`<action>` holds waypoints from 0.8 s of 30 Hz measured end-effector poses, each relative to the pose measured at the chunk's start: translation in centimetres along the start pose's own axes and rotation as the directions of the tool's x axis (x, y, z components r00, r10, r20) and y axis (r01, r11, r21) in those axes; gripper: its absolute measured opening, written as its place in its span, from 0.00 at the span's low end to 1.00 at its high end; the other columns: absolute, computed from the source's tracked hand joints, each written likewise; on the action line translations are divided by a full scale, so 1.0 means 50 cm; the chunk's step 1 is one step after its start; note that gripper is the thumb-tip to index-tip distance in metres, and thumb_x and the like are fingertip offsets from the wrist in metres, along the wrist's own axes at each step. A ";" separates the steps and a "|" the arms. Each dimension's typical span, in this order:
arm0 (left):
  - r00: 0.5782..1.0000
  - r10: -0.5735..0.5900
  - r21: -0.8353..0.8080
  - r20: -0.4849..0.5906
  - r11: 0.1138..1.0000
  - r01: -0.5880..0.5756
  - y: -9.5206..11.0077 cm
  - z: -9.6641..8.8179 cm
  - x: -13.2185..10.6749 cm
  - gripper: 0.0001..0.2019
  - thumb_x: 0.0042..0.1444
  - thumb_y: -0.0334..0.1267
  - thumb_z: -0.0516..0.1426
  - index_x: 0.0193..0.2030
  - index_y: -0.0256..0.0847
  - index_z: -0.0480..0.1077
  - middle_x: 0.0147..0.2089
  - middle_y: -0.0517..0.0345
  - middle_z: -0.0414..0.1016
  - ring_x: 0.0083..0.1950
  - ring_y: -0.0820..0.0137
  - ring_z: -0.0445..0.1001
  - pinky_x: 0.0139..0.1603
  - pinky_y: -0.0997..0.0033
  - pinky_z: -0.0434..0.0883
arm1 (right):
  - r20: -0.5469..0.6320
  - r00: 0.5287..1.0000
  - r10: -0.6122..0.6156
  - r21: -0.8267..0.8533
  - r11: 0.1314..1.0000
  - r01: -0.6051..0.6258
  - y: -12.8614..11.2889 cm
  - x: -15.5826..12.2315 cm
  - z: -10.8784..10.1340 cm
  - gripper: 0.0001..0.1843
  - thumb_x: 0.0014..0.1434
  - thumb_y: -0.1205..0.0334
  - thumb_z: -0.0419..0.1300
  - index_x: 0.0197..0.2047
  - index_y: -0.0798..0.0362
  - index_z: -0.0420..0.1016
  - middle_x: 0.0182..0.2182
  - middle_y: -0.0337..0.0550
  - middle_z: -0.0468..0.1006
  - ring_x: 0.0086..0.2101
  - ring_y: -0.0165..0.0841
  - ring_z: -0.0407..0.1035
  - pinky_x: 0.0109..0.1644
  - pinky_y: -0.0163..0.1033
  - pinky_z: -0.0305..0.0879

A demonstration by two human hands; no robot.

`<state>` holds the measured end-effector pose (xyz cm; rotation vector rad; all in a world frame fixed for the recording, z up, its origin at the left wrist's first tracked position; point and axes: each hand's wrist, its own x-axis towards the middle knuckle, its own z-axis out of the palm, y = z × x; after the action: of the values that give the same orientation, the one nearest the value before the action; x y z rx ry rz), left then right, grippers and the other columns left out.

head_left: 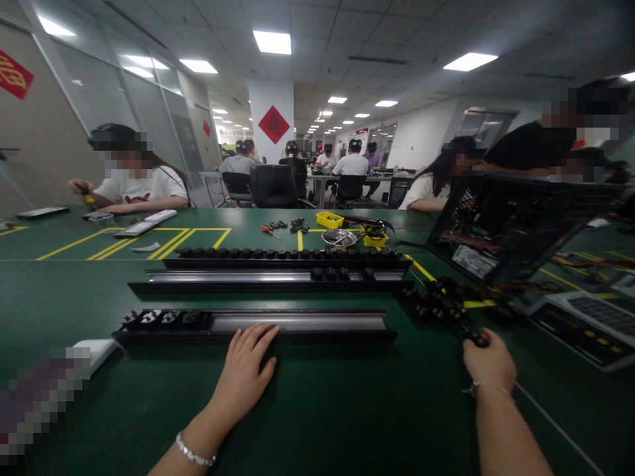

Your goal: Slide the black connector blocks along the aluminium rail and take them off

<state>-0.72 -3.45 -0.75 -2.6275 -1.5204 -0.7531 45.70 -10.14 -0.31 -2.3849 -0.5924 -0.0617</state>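
Note:
Nearest to me lies a long black rail (pixel 307 336) with a bare metal channel and several black socket modules (pixel 171 318) seated at its left end. My left hand (pixel 251 360) rests with spread fingers on the rail's front edge. At the right, my right hand (pixel 489 363) is closed around a small black socket module (pixel 477 339), partly hidden by the fingers. Just beyond it is a pile of loose black modules (pixel 436 301). A second rail (pixel 238 286) behind holds a few modules toward its right; a third rail (pixel 278 263) farther back is lined with them.
An open computer case (pixel 501 225) stands at right, near a white and black device (pixel 585 324). Behind the rails are a metal bowl (pixel 339 238), yellow bins (pixel 330 220) and an orange screwdriver (pixel 270 231). A person (pixel 139 178) works across the table at left; others sit beyond.

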 end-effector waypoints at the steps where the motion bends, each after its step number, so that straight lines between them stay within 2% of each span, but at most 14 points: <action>1: 0.999 -0.008 -0.004 -0.031 1.000 0.008 -0.003 -0.004 0.002 0.23 0.56 0.36 0.49 0.60 0.50 0.58 0.60 0.57 0.63 0.62 0.62 0.58 0.63 0.51 0.55 | -0.040 0.999 -0.012 0.027 1.000 0.013 -0.007 -0.006 -0.004 0.33 0.48 0.54 0.52 0.57 0.59 0.64 0.49 0.58 0.71 0.47 0.52 0.66 0.48 0.53 0.62; 3: 0.991 -0.045 0.018 -0.124 0.999 0.047 -0.016 -0.019 0.005 0.23 0.57 0.36 0.49 0.60 0.47 0.58 0.60 0.54 0.62 0.64 0.61 0.56 0.63 0.53 0.56 | -0.123 0.990 -0.071 0.069 0.994 0.080 -0.031 -0.030 -0.010 0.33 0.49 0.54 0.51 0.57 0.59 0.64 0.49 0.58 0.71 0.48 0.51 0.65 0.49 0.52 0.61; 5: 0.963 -0.114 0.082 -0.245 0.987 0.137 -0.040 -0.038 0.009 0.23 0.57 0.37 0.49 0.61 0.45 0.57 0.61 0.51 0.61 0.65 0.58 0.53 0.64 0.49 0.50 | -0.167 0.963 -0.210 0.087 0.970 0.226 -0.066 -0.072 -0.012 0.32 0.50 0.55 0.49 0.57 0.59 0.64 0.49 0.56 0.71 0.49 0.48 0.64 0.52 0.50 0.60; 7: 0.893 -0.255 0.115 -0.370 0.942 0.317 -0.072 -0.057 0.009 0.25 0.57 0.38 0.49 0.62 0.43 0.55 0.63 0.47 0.57 0.66 0.56 0.50 0.64 0.47 0.48 | -0.141 0.919 -0.370 0.115 0.915 0.386 -0.104 -0.126 -0.006 0.29 0.52 0.55 0.48 0.56 0.59 0.65 0.52 0.54 0.69 0.52 0.45 0.61 0.55 0.50 0.57; 9: 0.827 -0.364 0.118 -0.428 0.885 0.450 -0.108 -0.066 0.006 0.26 0.58 0.40 0.49 0.63 0.39 0.52 0.65 0.43 0.53 0.67 0.54 0.48 0.63 0.45 0.49 | -0.047 0.834 -0.550 0.139 0.823 0.551 -0.137 -0.182 0.008 0.27 0.54 0.56 0.46 0.55 0.57 0.65 0.53 0.51 0.68 0.54 0.42 0.59 0.59 0.49 0.53; 10: 0.812 -0.401 0.115 -0.424 0.865 0.488 -0.124 -0.066 0.003 0.26 0.58 0.41 0.48 0.63 0.37 0.52 0.65 0.42 0.53 0.67 0.53 0.48 0.63 0.44 0.49 | 0.004 0.785 -0.620 0.148 0.776 0.612 -0.149 -0.207 0.017 0.27 0.55 0.56 0.45 0.56 0.56 0.64 0.53 0.50 0.67 0.55 0.40 0.58 0.60 0.48 0.52; 12: 0.816 -0.437 0.095 -0.377 0.859 0.504 -0.152 -0.061 -0.002 0.26 0.59 0.43 0.46 0.63 0.36 0.53 0.62 0.41 0.57 0.65 0.54 0.52 0.62 0.46 0.53 | 0.120 0.686 -0.717 0.139 0.697 0.704 -0.164 -0.246 0.037 0.27 0.56 0.56 0.45 0.57 0.56 0.62 0.56 0.49 0.64 0.57 0.39 0.54 0.61 0.47 0.50; 14: 0.837 -0.423 0.061 -0.346 0.880 0.470 -0.168 -0.052 -0.006 0.26 0.59 0.43 0.45 0.62 0.35 0.53 0.60 0.42 0.61 0.64 0.57 0.55 0.61 0.51 0.56 | 0.205 0.623 -0.755 0.105 0.649 0.753 -0.168 -0.268 0.054 0.28 0.57 0.56 0.45 0.58 0.59 0.62 0.58 0.50 0.61 0.60 0.40 0.50 0.62 0.47 0.49; 16: 0.833 -0.435 0.051 -0.342 0.876 0.479 -0.169 -0.046 -0.006 0.25 0.58 0.43 0.46 0.62 0.36 0.55 0.60 0.43 0.61 0.64 0.57 0.56 0.61 0.52 0.57 | 0.257 0.598 -0.759 0.065 0.631 0.773 -0.166 -0.276 0.065 0.28 0.57 0.57 0.46 0.59 0.61 0.62 0.59 0.51 0.60 0.61 0.41 0.47 0.63 0.49 0.48; 19: 0.806 -0.485 0.085 -0.339 0.838 0.539 -0.154 -0.049 -0.003 0.25 0.58 0.43 0.45 0.61 0.34 0.57 0.61 0.43 0.61 0.64 0.54 0.53 0.61 0.47 0.55 | 0.284 0.582 -0.762 0.036 0.616 0.787 -0.162 -0.275 0.068 0.29 0.57 0.58 0.47 0.59 0.60 0.61 0.60 0.50 0.59 0.61 0.42 0.45 0.63 0.50 0.47; 24: 0.790 -0.515 0.134 -0.332 0.804 0.580 -0.132 -0.059 0.001 0.25 0.59 0.43 0.44 0.60 0.31 0.58 0.61 0.41 0.61 0.63 0.52 0.54 0.60 0.43 0.54 | 0.280 0.589 -0.758 0.020 0.618 0.786 -0.162 -0.275 0.066 0.29 0.57 0.59 0.47 0.60 0.60 0.60 0.60 0.49 0.60 0.61 0.41 0.45 0.63 0.50 0.47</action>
<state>-7.30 -0.63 0.42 -1.8090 -2.1505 -0.8583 29.55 -8.13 -0.69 -2.0461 -1.7833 -0.1611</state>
